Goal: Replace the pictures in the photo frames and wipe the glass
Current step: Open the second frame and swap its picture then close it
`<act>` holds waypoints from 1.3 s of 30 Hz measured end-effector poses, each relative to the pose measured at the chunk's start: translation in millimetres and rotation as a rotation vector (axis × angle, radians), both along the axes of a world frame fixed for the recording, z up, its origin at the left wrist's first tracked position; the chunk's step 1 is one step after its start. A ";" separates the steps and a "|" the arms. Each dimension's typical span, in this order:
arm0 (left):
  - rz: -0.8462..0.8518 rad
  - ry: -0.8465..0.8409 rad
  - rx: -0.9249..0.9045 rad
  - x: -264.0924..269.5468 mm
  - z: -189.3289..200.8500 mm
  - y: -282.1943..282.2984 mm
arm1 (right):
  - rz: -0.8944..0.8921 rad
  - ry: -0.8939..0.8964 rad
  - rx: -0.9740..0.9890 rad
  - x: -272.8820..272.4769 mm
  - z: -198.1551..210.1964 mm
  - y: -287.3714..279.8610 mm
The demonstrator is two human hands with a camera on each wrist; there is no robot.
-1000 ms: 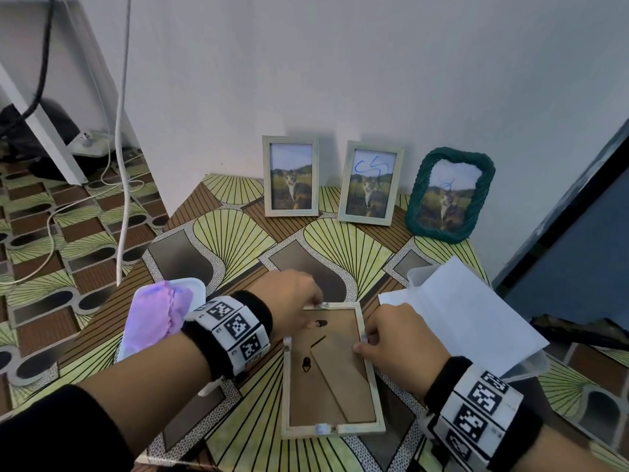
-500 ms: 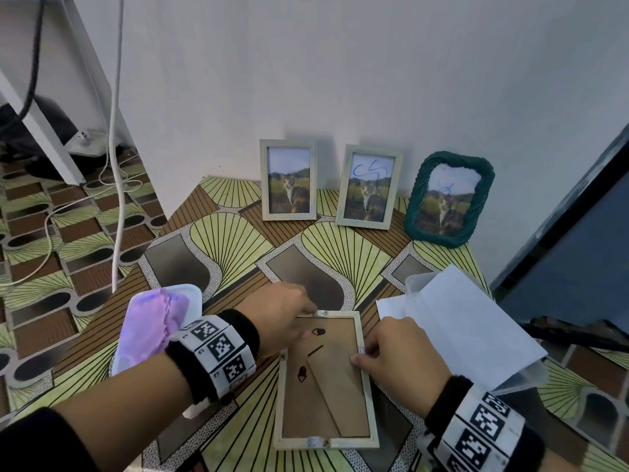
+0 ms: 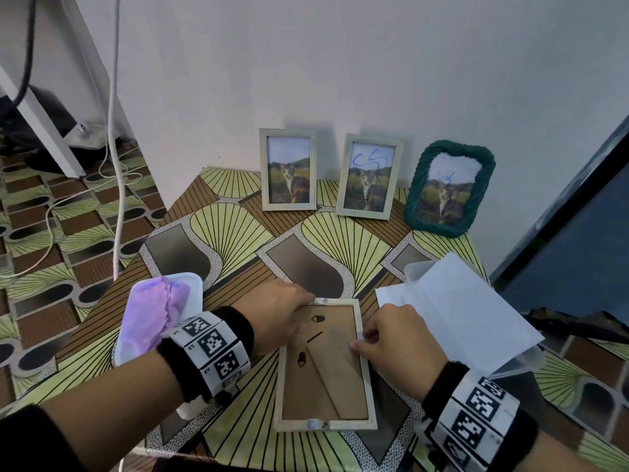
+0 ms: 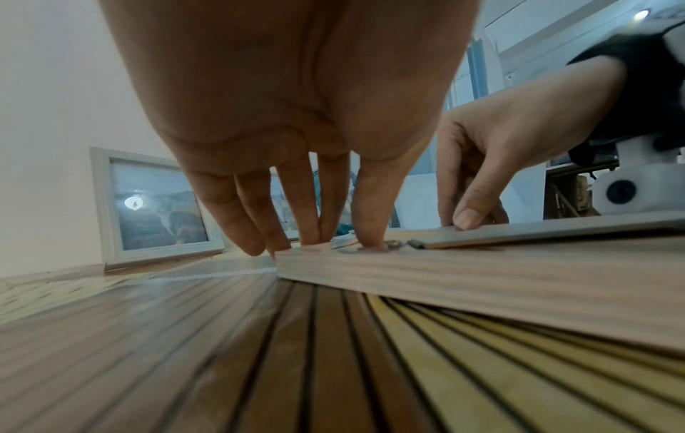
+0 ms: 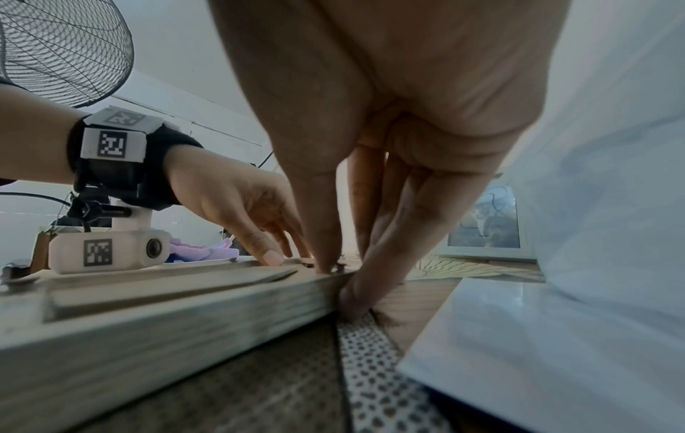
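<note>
A pale wooden photo frame (image 3: 326,379) lies face down on the patterned table, its brown backing and folded stand facing up. My left hand (image 3: 282,313) is at its top left corner, and the straight fingers (image 4: 322,228) press down on the backing beside a small metal tab. My right hand (image 3: 391,335) pinches the frame's right rail, with the thumb (image 5: 322,257) on top and the fingers against the outer side. Three frames with cat pictures stand against the wall: a plain one (image 3: 288,169), one with blue scribble (image 3: 369,176) and a green woven one (image 3: 448,189).
A purple cloth (image 3: 153,313) lies on a white tray (image 3: 192,284) to the left of my left wrist. White paper (image 3: 456,308) lies over a clear plastic box (image 3: 517,364) at the right. Cables hang beyond the table's left edge.
Both hands keep their places on the face-down frame. Only the view has drifted slightly.
</note>
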State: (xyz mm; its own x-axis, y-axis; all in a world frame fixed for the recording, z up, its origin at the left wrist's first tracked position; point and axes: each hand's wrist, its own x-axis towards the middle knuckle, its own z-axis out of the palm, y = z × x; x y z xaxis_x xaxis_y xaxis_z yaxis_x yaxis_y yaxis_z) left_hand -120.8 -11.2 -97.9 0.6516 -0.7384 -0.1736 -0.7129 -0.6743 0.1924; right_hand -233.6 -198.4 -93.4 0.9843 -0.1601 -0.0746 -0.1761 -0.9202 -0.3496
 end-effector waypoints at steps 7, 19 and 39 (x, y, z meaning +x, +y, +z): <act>-0.024 0.008 0.001 -0.7 8.0 24.8 | 0.086 -0.005 0.024 10.6 5.0 -1.3; 0.225 0.052 -0.122 -30.7 10.6 58.7 | 0.163 -0.008 -0.028 -41.0 17.6 -8.4; 0.275 0.373 -0.435 -37.8 0.2 96.3 | 0.154 0.014 0.322 -21.6 2.8 -25.6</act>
